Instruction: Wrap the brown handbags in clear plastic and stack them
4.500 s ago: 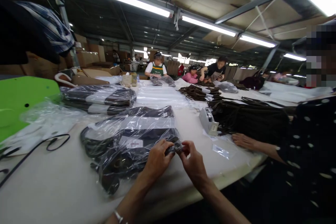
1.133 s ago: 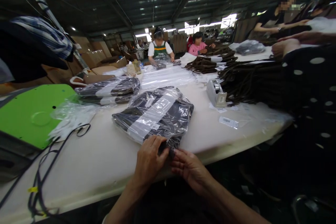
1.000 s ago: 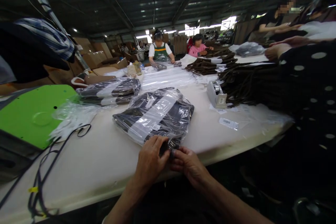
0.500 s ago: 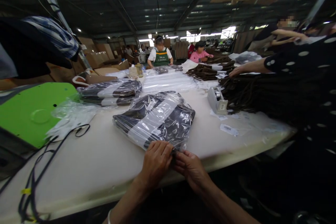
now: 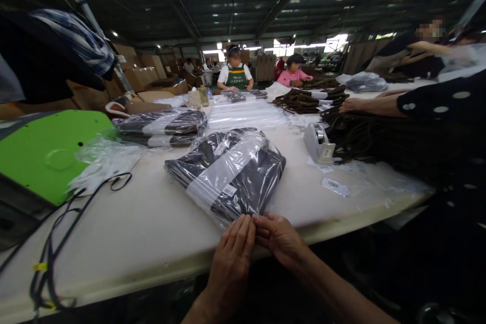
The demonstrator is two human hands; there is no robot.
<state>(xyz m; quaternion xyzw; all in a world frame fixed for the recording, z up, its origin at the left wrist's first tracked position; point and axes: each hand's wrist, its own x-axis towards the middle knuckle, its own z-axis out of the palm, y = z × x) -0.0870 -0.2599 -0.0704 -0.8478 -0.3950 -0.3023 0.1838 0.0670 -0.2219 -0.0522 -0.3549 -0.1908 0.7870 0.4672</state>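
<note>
Clear plastic bag lies near the front edge of the counter, holding a dark folded item crossed by a pale band with a barcode label, its print illegible. Both hands meet at its near corner: left hand with fingers together and nearly straight, right hand with fingers bent; whether either grips cannot be told. Similar filled bags are stacked behind, left; a grey dispenser holds a roll; a printed tag lies nearby.
</note>
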